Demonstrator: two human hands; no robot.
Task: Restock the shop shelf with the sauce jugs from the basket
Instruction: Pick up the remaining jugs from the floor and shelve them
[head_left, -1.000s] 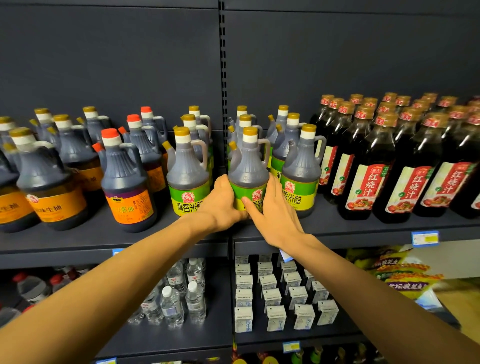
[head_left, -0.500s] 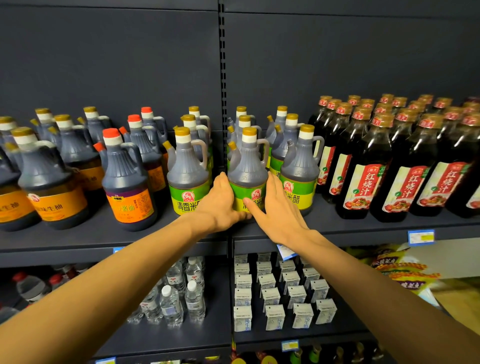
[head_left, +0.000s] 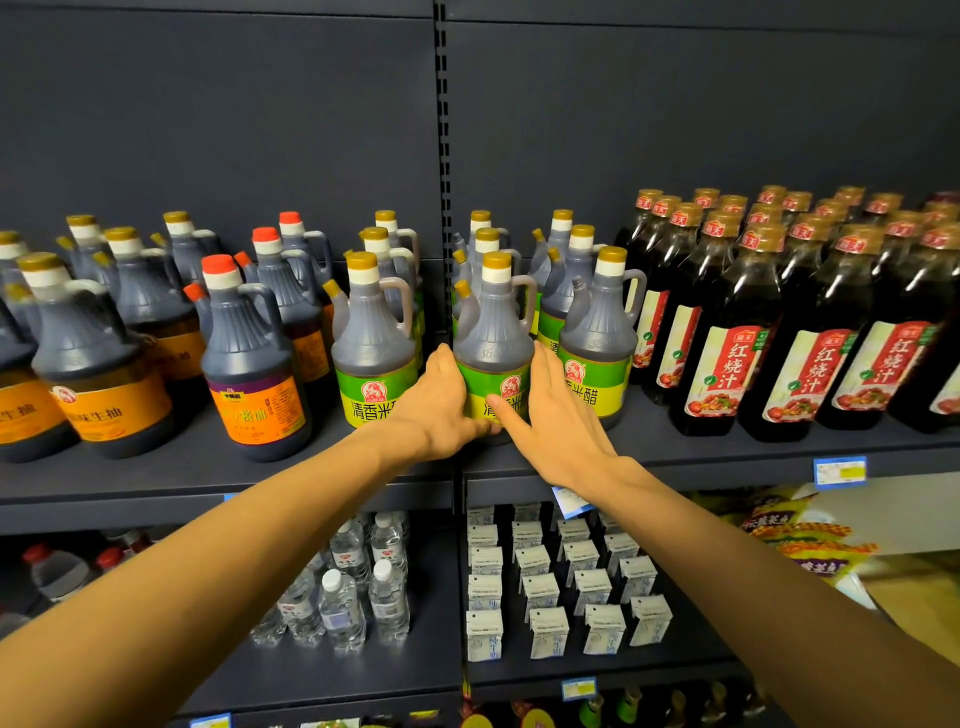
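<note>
- On dark grey metal shelf (head_left: 156, 478), far left: squat dark plastic sauce jugs with orange labels and gold caps (head_left: 98, 374), several rows deep, upright.
- Just right of those: dark jugs with orange labels and red-orange caps (head_left: 249, 374), front one standing at shelf edge.
- Next along: dark grey handled jug with green-yellow label and gold cap (head_left: 374, 343), upright, front of its row, matching jugs behind.
- Left hand (head_left: 436, 410) pressed to left side of centre green-label sauce jug (head_left: 496, 332), fingers wrapped round lower body, thumb up along label edge.
- Centre jug upright at front of shelf, straddling the joint between the two shelf bays, below slotted upright rail (head_left: 441, 130).
- Right hand (head_left: 550, 421) flat against jug's right side and front, fingers spread, covering part of label; jug clasped between both palms. Cannot tell whether base rests on shelf or sits lifted.
- Right of that: another green-label jug (head_left: 600, 343), touching or just beside right hand.
- Far right: tall dark bottles with red-and-cream labels (head_left: 727, 332), packed in rows.
- Blue price tag (head_left: 840, 472) on shelf lip below those bottles.
- Lower shelf: small clear water bottles (head_left: 358, 587) left of centre, small white cartons (head_left: 550, 577) in a grid to the right.
- Basket not in frame.
</note>
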